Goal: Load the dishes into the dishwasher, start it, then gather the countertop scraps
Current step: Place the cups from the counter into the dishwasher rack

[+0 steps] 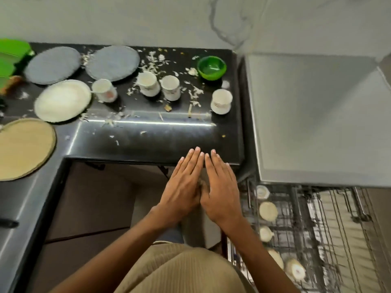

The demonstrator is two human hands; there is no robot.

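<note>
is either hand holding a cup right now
No, the left hand and right hand lie flat and empty by the counter edge.

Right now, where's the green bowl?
Head view: the green bowl sits at the back right corner of the black countertop, near the edge beside the open dishwasher, behind the rightmost white cup.
</note>
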